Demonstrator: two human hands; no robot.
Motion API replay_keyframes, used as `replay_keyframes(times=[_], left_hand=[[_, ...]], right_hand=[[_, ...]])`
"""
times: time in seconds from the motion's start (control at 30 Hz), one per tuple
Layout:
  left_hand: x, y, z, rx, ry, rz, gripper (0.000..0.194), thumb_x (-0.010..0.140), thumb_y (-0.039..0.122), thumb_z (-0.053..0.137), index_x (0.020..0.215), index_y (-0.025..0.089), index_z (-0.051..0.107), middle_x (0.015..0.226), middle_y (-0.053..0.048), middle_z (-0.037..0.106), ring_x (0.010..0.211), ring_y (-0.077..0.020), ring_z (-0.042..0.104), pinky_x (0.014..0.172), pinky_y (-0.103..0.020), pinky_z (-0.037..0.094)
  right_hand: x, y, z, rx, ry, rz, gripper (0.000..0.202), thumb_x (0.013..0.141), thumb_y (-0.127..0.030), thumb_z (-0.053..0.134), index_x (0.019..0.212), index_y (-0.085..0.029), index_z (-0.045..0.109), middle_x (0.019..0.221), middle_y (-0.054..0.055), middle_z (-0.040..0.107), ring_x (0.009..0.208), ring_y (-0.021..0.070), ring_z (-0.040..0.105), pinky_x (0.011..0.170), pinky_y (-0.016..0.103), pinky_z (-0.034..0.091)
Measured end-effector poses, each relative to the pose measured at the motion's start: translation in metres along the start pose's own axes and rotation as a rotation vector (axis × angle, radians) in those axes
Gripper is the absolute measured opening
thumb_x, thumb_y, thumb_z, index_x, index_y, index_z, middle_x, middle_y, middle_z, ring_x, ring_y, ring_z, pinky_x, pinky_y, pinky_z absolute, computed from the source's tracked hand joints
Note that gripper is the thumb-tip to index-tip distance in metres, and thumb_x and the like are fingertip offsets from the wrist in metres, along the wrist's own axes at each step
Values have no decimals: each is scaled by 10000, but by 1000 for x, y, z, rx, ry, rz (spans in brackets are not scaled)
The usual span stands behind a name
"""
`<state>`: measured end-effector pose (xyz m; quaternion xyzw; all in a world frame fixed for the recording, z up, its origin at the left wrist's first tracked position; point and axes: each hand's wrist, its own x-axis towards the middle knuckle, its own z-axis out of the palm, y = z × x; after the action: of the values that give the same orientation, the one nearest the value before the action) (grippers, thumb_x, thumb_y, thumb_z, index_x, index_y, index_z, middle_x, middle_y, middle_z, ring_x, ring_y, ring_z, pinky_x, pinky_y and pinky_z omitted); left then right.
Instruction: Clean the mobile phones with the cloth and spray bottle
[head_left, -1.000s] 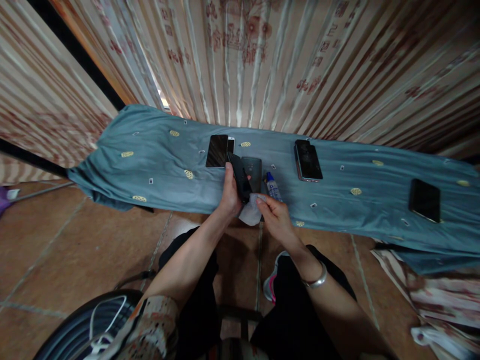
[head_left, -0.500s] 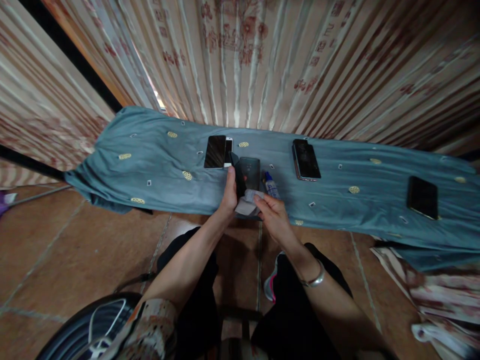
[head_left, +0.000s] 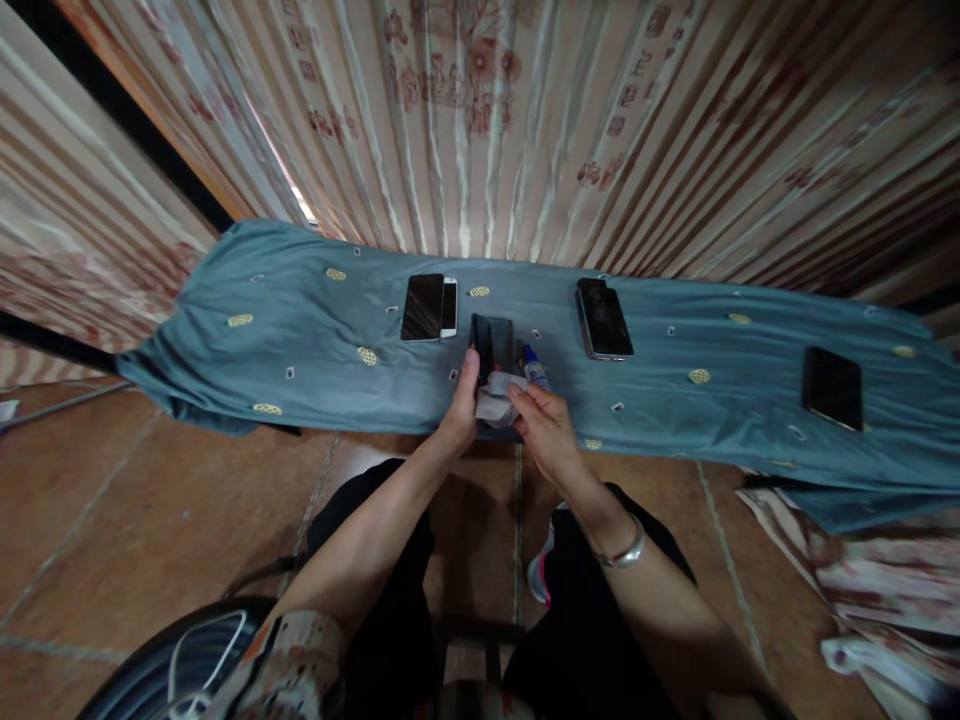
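Note:
My left hand [head_left: 461, 408] is closed round the edge of a dark phone [head_left: 484, 342], which is tilted above the cloth-covered bench. Pinched in my right hand [head_left: 547, 428] is a whitish wipe [head_left: 495, 405], which lies against the lower end of the phone. Just behind the phone lies a dark grey flat piece [head_left: 504, 332], partly covered; whether it is a case or another phone I cannot tell. A small bottle with a blue cap [head_left: 534, 366] lies beside my right fingers.
A black phone [head_left: 422, 308] overlaps a white phone [head_left: 450, 306] to the left. Stacked dark phones [head_left: 606, 322] lie right of centre, and another dark phone [head_left: 832, 388] farther right. Blue-green cloth [head_left: 322, 345] covers the bench. Behind it hangs a curtain [head_left: 480, 150].
The phone in my left hand has turned and now hides more of the grey piece behind it. The wipe has shifted slightly with my right fingers. The whole view has moved a little.

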<state>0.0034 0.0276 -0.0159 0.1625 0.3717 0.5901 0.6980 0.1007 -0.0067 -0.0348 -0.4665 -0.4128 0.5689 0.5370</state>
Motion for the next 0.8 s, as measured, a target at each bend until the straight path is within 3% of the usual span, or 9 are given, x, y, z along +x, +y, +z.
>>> replay_keyframes(times=[0.2,0.37,0.57,0.8], left_hand=[[1,-5,0,-16,-56,-37,357,974,401,481,1151,180,698,1055,-55,764,1122,-200,679,989,-309,523],[-3,-4,-2,-53,-134,-233,652,952,631,370,1242,126,662,1057,-119,764,1111,-271,686,1000,-401,516],[-5,5,-5,-73,-181,-355,786,920,732,250,1290,161,642,1051,-121,765,1065,-283,703,972,-423,529],[-7,15,0,-46,-79,-332,784,944,694,206,1259,147,670,1051,-129,765,1113,-297,683,1010,-423,508]], right_hand=[[5,-5,1,101,55,4,359,760,-546,732,932,-232,759,913,32,781,895,233,722,788,374,604],[17,-11,-11,83,137,-137,382,826,-520,668,1072,-237,741,1134,50,759,1142,254,674,982,435,556],[15,-24,-27,-426,150,-424,413,960,-427,507,1299,-242,655,1361,58,656,1316,237,564,1171,479,388],[-7,-14,-7,-1018,-180,-584,471,1001,-232,368,1443,-224,527,1543,82,475,1463,230,389,1218,490,323]])
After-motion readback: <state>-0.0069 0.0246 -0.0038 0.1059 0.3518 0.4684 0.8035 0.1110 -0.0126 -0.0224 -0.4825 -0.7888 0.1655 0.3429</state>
